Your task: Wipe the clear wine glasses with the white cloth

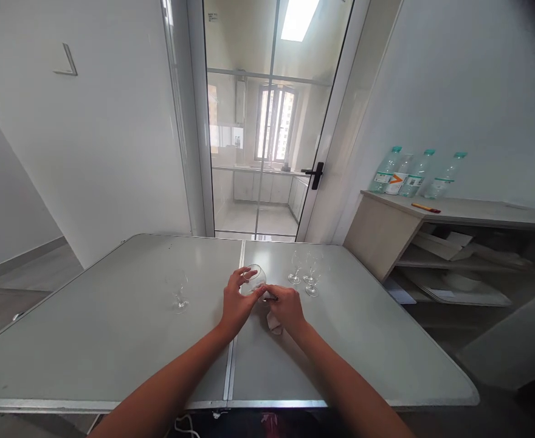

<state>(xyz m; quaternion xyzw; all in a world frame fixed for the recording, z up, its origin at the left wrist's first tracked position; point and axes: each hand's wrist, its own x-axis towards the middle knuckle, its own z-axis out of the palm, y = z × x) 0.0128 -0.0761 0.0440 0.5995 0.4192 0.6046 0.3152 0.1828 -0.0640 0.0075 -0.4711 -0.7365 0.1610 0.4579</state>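
Observation:
Near the middle of the grey table point(112, 340), my left hand point(240, 298) is wrapped around the bowl of a clear stemmed glass point(255, 275). My right hand point(287, 306) is closed on a pale cloth point(275, 323), which hangs below the fingers. Its fingertips press the cloth against the lower part of the glass; the stem is mostly hidden there. To the left, apart from my hands, stands another clear stemmed glass point(180, 298). Beyond my right hand, several more stemmed glasses point(312, 286) stand upright in a close group.
A metal seam point(230, 371) runs down the table's middle. At the back is a glass door point(258, 201) with a black handle point(315, 175). On the right, a shelf unit point(381, 234) bears several plastic bottles point(445, 176) and a yellow-and-red pen-like item point(425, 208).

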